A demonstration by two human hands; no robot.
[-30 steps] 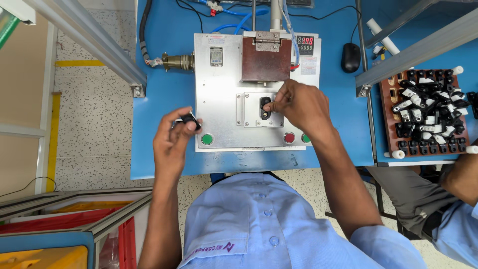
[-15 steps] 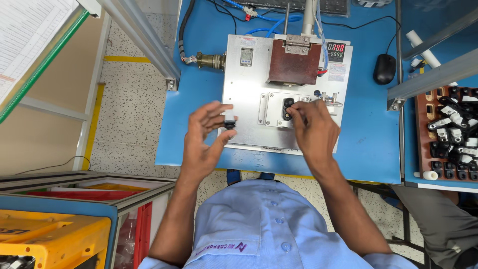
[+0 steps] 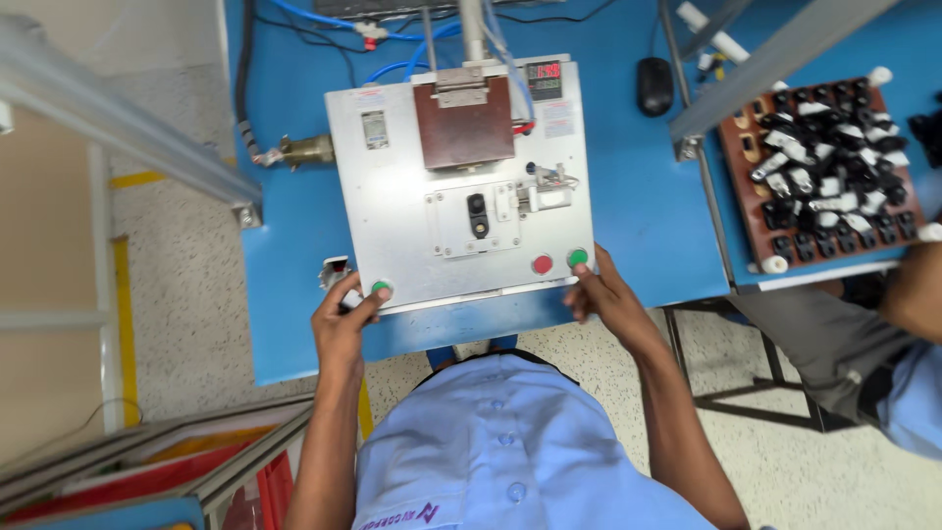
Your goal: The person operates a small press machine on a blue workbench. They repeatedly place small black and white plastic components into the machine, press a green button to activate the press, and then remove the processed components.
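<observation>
A grey bench-top press fixture [image 3: 392, 196] stands on the blue table [image 3: 638, 196]. A small black part [image 3: 478, 215] sits in the nest at its middle, below a brown press block [image 3: 463, 123]. My left hand [image 3: 341, 329] rests at the fixture's front left corner with its thumb on the left green button [image 3: 381, 289], and its fingers curl round a small black and white part [image 3: 339, 280]. My right hand [image 3: 601, 292] is at the front right corner, holding nothing, with a fingertip on the right green button [image 3: 577, 258]. A red button [image 3: 542, 264] lies just left of it.
A brown tray [image 3: 746, 211] with several black and white parts stands at the right, behind a slanted aluminium bar [image 3: 775, 59]. A black mouse [image 3: 654, 85] lies near it. Another person's arm [image 3: 917, 294] reaches in at the right edge. A brass connector [image 3: 304, 150] sticks out on the left.
My right hand let go of the black part in the nest and dropped to the right green button. My left hand moved down to the left green button, still holding its small part.
</observation>
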